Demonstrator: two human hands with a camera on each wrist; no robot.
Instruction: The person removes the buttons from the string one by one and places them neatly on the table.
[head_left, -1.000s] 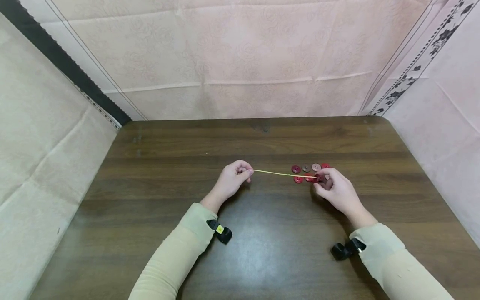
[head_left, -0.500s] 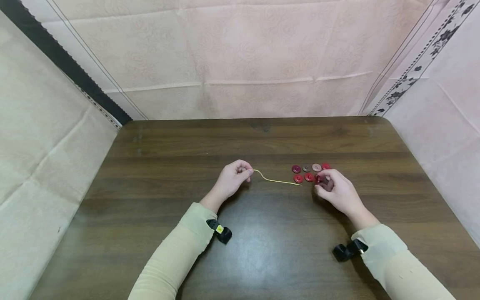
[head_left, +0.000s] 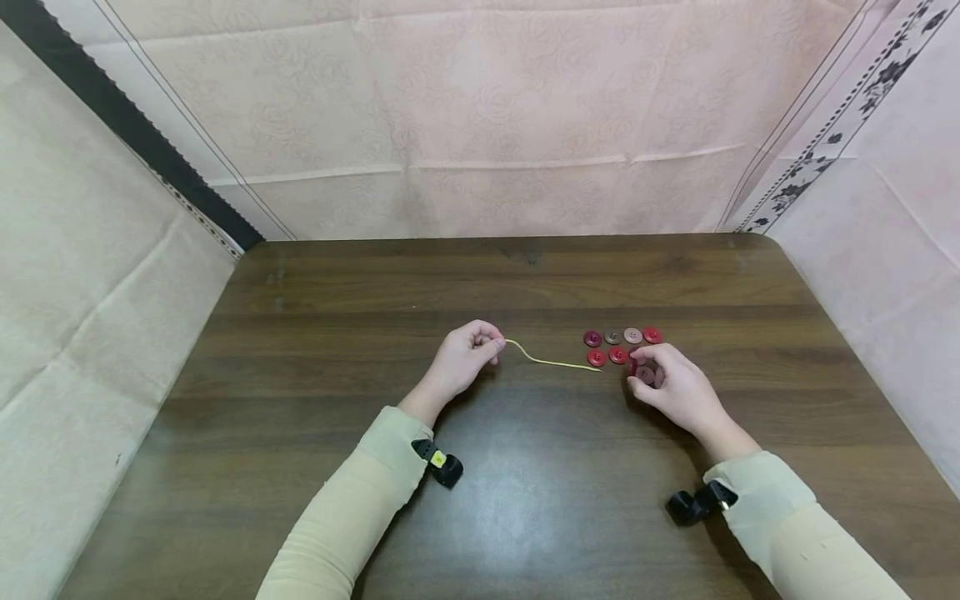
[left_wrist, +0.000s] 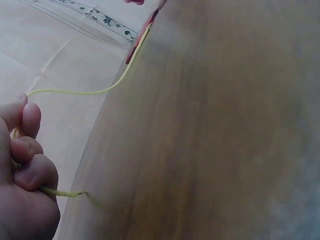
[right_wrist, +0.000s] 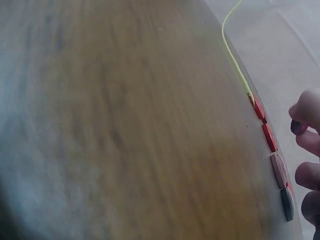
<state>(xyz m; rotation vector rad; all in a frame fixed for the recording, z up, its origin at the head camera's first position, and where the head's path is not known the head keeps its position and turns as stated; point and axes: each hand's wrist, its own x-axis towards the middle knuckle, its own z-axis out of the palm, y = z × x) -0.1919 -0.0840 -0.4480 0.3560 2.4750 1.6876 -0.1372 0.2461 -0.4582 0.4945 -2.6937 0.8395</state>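
Observation:
My left hand [head_left: 468, 354] pinches a yellow string [head_left: 555, 362] between thumb and fingers. Its short tail [left_wrist: 65, 192] sticks out below the curled fingers in the left wrist view. The longer part sags to the right, with its far end beside the front row of buttons. Between the thumb and a finger of my right hand [head_left: 678, 387] is a small dark maroon button [right_wrist: 298, 127], partly covered by the fingertips. Beneath that hand lies a brownish-pink button [head_left: 645, 374]. Left of it are two red buttons, one [head_left: 596, 357] near the string's end and another [head_left: 618, 355] closer to the fingers.
Behind these, a row holds a maroon button [head_left: 592, 338], a grey-brown one [head_left: 612, 337], a pink one [head_left: 633, 335] and a red one [head_left: 652, 335]. The wooden table [head_left: 465, 283] meets a pale cloth [head_left: 487, 125] at its back edge.
The string was stretched straight between both hands; its right end has dropped from the right hand and now lies slack by the buttons. The right hand has shifted slightly, keeping the maroon button. The left stayed put.

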